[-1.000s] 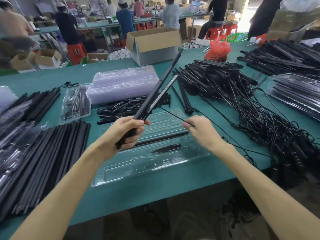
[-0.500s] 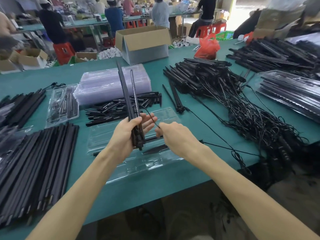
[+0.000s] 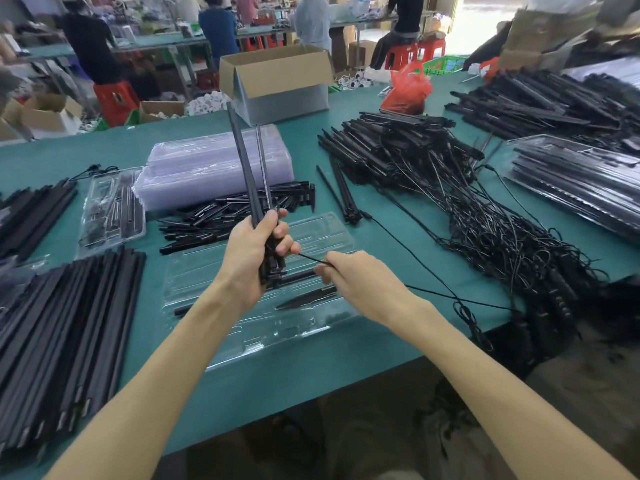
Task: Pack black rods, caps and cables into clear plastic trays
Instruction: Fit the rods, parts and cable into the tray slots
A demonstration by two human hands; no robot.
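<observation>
My left hand [image 3: 251,252] grips two long black rods [image 3: 246,164] near their lower ends and holds them nearly upright above the clear plastic tray [image 3: 311,327]. A thin black cable [image 3: 391,233] runs from the rods' base to my right hand [image 3: 360,282], which pinches it just right of the left hand. The cable then trails right to the tangled heap of cabled rods [image 3: 460,209]. In the tray lie a black rod [image 3: 298,277] and a pointed black spike [image 3: 306,299]. Small black caps [image 3: 225,220] are piled behind the tray.
A stack of empty clear trays [image 3: 211,168] stands behind the caps. Plain black rods [image 3: 62,327] lie at the left, with a filled tray [image 3: 110,206] above them. More filled trays [image 3: 575,174] sit at the right. A cardboard box [image 3: 277,84], a red bag [image 3: 408,84] and seated workers are at the back.
The rods swung from leaning right to nearly upright in my left hand. My right hand moved in close to the left hand, then slid slightly right along the cable.
</observation>
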